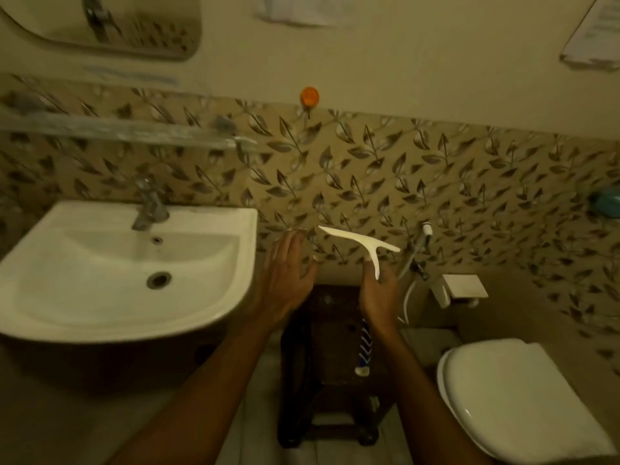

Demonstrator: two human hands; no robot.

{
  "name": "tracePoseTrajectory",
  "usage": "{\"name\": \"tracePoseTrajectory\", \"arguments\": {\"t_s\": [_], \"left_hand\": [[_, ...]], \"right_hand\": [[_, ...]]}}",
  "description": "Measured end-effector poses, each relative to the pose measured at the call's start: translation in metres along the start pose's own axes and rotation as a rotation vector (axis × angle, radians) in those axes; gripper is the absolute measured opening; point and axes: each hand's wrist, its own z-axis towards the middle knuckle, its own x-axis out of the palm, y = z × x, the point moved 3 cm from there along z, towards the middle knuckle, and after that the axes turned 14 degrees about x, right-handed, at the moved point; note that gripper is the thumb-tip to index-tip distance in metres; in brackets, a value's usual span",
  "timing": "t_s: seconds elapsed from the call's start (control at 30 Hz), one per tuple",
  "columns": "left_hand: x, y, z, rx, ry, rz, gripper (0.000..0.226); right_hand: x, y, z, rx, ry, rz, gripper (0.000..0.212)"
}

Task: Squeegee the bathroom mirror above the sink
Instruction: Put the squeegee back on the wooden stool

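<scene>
Now, right hand (379, 297): My fingers are curled round the thin white handle of the squeegee (360, 243), and I hold it up.
Squeegee: It is in the air in front of the leafy wall (436, 182), to the right of the sink (127, 270). Its long blade is on top and tilts, with the left end higher.
Left hand (288, 266): My fingers are spread wide and hold nothing. This hand is just beside the squeegee, on its left, and does not touch it.
Mirror (100, 25): It hangs high up on the left, above the sink, well apart from the squeegee. It looks blurry.
Shelf (127, 129): A long shelf sits on the wall between the mirror and the sink.
Sink: It is white and low on the left, with a tap (149, 204) at the back.
Stool (335, 330): It is dark and stands on the floor under my hands, between the sink and the toilet (513, 397).
Striped thing (365, 344): Something blue and white shows below my right wrist. I cannot tell what it is.
Toilet: Its white lid is down, low on the right.
Hook (309, 95): It is orange and sticks to the wall above my hands.
</scene>
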Motion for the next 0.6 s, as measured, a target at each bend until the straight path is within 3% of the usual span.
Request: {"name": "tracePoseTrajectory", "arguments": {"t_s": [0.17, 0.23, 0.3, 0.6], "left_hand": [[0.066, -0.027, -0.004, -0.055, 0.071, -0.013, 0.054], [0.097, -0.024, -0.006, -0.080, 0.126, -0.007, 0.053], [0.130, -0.013, -0.010, -0.083, 0.184, 0.016, 0.054], [0.298, 0.085, -0.030, -0.156, 0.284, 0.031, 0.053]], "right_hand": [[-0.020, -0.047, 0.050, 0.076, 0.030, -0.105, 0.038], [-0.022, -0.066, 0.071, 0.105, 0.046, -0.145, 0.035], [-0.019, -0.091, 0.093, 0.132, 0.057, -0.192, 0.026], [0.035, -0.232, 0.220, 0.233, 0.037, -0.438, 0.038]]}}
